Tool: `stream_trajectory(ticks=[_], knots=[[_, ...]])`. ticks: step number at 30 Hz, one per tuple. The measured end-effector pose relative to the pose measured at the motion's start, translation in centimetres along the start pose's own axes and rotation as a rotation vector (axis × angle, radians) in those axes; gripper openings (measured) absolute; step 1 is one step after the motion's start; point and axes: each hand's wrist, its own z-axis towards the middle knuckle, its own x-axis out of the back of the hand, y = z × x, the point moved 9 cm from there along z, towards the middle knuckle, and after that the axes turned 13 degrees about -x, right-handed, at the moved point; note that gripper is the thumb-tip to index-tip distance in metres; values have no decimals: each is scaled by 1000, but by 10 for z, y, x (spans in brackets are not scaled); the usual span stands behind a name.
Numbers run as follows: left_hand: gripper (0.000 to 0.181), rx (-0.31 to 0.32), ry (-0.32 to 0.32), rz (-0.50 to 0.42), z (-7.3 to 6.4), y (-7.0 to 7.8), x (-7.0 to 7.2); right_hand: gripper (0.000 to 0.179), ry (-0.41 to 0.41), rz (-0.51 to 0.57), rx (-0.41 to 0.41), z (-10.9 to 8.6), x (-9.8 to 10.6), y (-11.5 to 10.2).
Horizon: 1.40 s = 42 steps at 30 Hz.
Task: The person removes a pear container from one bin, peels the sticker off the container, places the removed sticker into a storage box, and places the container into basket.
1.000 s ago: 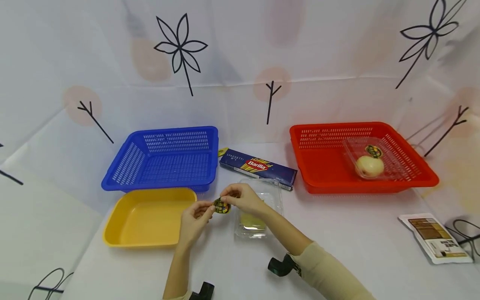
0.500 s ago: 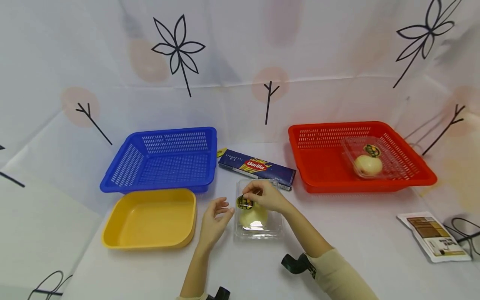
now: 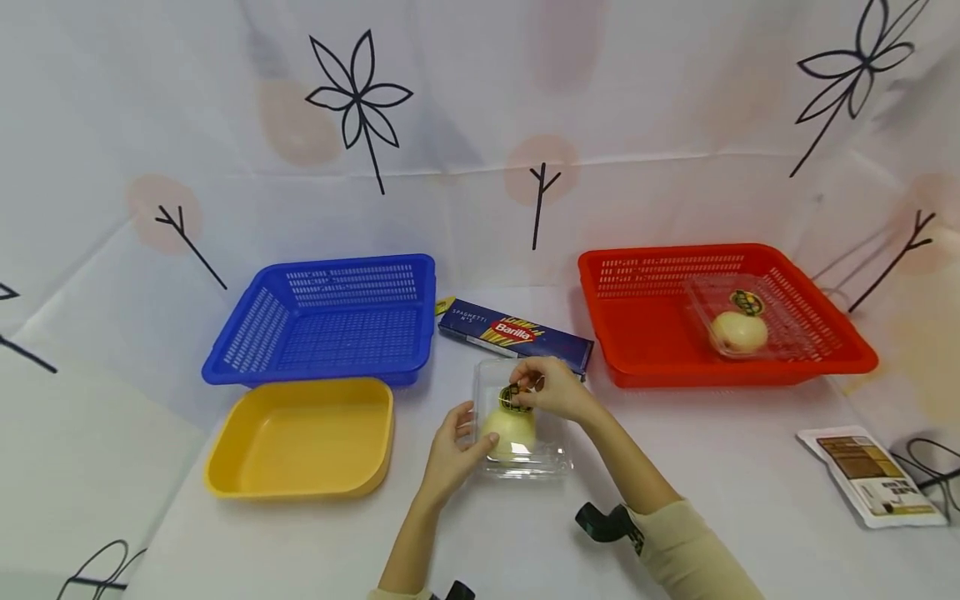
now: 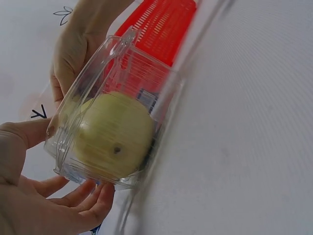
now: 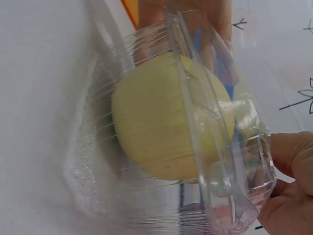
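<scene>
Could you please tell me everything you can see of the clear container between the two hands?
The clear container looks like thin, see-through plastic, rectangular, with ribbed walls and a lid that appears closed. A round, pale yellow fruit or vegetable shows inside. Its long side runs away from the person, on the near side of the spaghetti box. The left hand holds its left side, thumb on top; the right hand has its fingers on a round black-and-yellow sticker at the lid.
</scene>
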Motion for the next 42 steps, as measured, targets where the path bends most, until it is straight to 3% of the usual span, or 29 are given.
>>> stream_trajectory(ticks=[12, 16, 21, 23, 27, 31, 42], knots=[[65, -17, 3, 21, 2, 1, 1, 22, 48, -23, 21, -1, 2, 4], [57, -65, 60, 47, 8, 7, 5, 24, 81, -22, 56, -3, 3, 3], [43, -138, 149, 77, 21, 15, 9, 27, 106, 55, 91, -7, 7, 4], [39, -137, 162, 73, 25, 22, 8, 27, 111, 69, 103, -9, 7, 5], [38, -142, 180, 73, 31, 20, 7, 25, 134, 66, 110, -11, 8, 6], [42, -128, 194, 74, 33, 9, 5, 26, 206, 15, 102, -14, 13, 9], [38, -99, 198, 75, 38, 7, 4, 24, 433, -11, 113, -23, 34, 23]])
